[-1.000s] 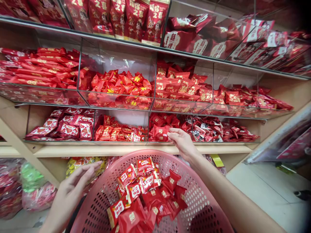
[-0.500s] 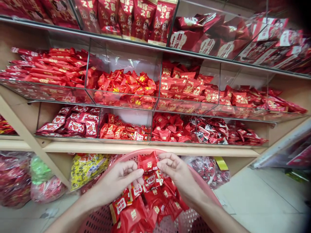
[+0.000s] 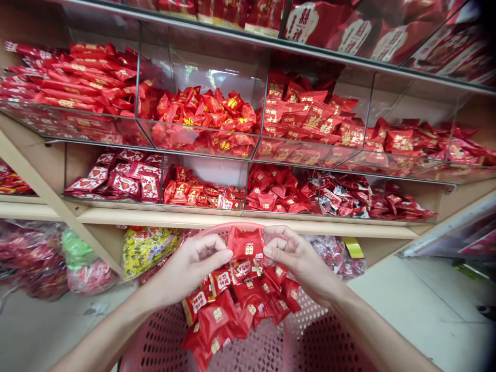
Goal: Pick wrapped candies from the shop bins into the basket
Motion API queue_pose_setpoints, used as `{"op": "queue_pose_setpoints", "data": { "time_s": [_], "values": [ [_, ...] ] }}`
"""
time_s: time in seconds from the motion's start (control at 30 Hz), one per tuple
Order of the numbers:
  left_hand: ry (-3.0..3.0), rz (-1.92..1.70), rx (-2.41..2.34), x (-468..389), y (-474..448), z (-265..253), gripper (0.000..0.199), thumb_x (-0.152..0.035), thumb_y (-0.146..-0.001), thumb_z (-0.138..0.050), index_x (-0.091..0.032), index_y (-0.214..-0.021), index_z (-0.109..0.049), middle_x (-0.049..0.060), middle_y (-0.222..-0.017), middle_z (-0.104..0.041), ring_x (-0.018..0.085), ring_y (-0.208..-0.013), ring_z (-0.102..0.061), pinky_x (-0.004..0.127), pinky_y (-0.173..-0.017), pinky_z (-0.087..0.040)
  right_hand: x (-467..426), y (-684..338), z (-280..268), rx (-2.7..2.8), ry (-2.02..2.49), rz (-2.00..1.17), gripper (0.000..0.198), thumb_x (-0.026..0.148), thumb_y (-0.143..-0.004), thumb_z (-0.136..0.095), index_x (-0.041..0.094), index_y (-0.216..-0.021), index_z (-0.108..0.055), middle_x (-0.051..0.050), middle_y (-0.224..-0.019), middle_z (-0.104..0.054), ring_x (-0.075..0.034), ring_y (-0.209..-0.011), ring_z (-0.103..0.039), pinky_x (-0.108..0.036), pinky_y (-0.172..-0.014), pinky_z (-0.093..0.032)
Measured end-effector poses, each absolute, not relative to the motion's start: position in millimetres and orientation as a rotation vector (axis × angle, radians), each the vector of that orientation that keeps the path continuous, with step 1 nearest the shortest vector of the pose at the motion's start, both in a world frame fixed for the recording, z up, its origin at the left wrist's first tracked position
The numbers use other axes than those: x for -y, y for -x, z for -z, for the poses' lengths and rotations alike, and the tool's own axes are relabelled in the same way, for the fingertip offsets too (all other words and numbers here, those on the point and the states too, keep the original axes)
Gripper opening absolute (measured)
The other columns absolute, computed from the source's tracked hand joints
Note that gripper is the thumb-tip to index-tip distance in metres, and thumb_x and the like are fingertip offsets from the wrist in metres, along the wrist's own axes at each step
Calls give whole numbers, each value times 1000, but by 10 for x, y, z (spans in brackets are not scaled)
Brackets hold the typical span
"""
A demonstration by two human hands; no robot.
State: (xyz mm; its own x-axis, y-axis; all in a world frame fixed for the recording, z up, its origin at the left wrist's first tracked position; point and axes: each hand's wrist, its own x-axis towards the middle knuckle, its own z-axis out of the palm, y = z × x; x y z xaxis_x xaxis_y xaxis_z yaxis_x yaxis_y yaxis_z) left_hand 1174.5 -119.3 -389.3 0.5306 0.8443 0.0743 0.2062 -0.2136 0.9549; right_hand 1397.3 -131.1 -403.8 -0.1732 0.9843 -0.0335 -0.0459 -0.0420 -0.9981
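Observation:
A small red candy packet (image 3: 245, 244) with a gold emblem is stretched between both hands above a pink perforated basket (image 3: 163, 336). My left hand (image 3: 203, 261) pinches its left end between thumb and fingers. The right end is pinched by my right hand (image 3: 290, 258). Beneath the hands, a heap of red wrapped candies (image 3: 217, 315) lies in the basket, some with gold emblems and some with white-lettered labels. The basket's bottom and front wall show around the heap.
Shelves with clear-walled bins hold red candy packets (image 3: 205, 121), flat packets (image 3: 85, 77) and candies (image 3: 277, 188). A pale wooden ledge (image 3: 127, 219) runs behind the basket. Below it stand a yellow bag (image 3: 149, 250) and other filled plastic bags (image 3: 31, 258) on a tiled floor (image 3: 411, 294).
My left hand has closed on the packet's left end, and the packet is now held straight between both hands. The view has shifted, with the shelves higher in the frame.

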Motion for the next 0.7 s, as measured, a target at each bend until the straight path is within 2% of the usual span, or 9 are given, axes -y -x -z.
{"op": "queue_pose_setpoints", "data": {
  "time_s": [0.07,0.13,0.2,0.27,0.4,0.5,0.6,0.7],
  "values": [
    [-1678,-852,-921,1169,-11759,3872,25,-35,-82,-54,-17,-65,-50,-4,-62,-47,9,-57,-42,21,-55,-35,1305,-14030,4036,1316,1130,-1406,41,39,-74,-67,22,-108,-51,2,-72,-58,-13,-67,-53,-28,-67,-42],
    [-1645,-871,-927,1137,-11765,3841,25,-35,-78,-57,-17,-63,-49,-4,-59,-46,8,-55,-40,21,-53,-34,1308,-14075,4028,1369,1148,-1346,44,40,-77,-64,23,-115,-50,-3,-90,-61,-15,-83,-56,-32,-79,-43],
    [-1650,-792,-910,1104,-11767,3807,24,-34,-77,-57,-18,-61,-48,-5,-56,-44,8,-52,-38,21,-51,-33,1321,-14090,4014,1439,1142,-1270,47,39,-78,-62,25,-121,-48,-6,-111,-58,-17,-101,-54,-35,-89,-41],
    [-1694,-659,-858,1074,-11771,3786,22,-32,-76,-56,-18,-61,-47,-5,-54,-43,8,-50,-37,21,-50,-32,1341,-14070,4003,1505,1114,-1288,46,39,-78,-62,27,-121,-49,-6,-117,-56,-19,-106,-52,-37,-92,-40],
    [-1757,-458,-765,1050,-11780,3794,18,-29,-77,-54,-17,-65,-49,-3,-60,-52,8,-56,-46,21,-54,-36,1391,-13973,4039,1548,1115,-1530,41,37,-75,-66,26,-113,-56,-3,-93,-62,-18,-87,-57,-34,-78,-46],
    [-1681,-319,-782,1071,-11759,3813,20,-30,-79,-53,-18,-65,-45,-2,-60,-58,10,-57,-56,21,-55,-40,1417,-13913,4092,1553,1120,-1688,36,34,-72,-68,26,-107,-60,1,-78,-59,-14,-72,-54,-29,-67,-44],
    [-1651,-195,-768,1100,-11697,3821,20,-33,-81,-52,-18,-68,-47,-1,-58,-60,11,-55,-57,22,-54,-43,1424,-13860,4113,1588,1120,-1797,39,31,-69,-70,26,-107,-62,2,-71,-57,-12,-64,-50,-27,-60,-41],
    [-1747,-275,-789,1096,-11586,3842,19,-34,-83,-51,-17,-77,-57,3,-71,-63,13,-64,-60,24,-61,-47,1432,-13777,4117,1610,1159,-1813,34,30,-67,-71,25,-100,-65,2,-69,-57,-12,-62,-49,-26,-57,-40]
  ]
}}
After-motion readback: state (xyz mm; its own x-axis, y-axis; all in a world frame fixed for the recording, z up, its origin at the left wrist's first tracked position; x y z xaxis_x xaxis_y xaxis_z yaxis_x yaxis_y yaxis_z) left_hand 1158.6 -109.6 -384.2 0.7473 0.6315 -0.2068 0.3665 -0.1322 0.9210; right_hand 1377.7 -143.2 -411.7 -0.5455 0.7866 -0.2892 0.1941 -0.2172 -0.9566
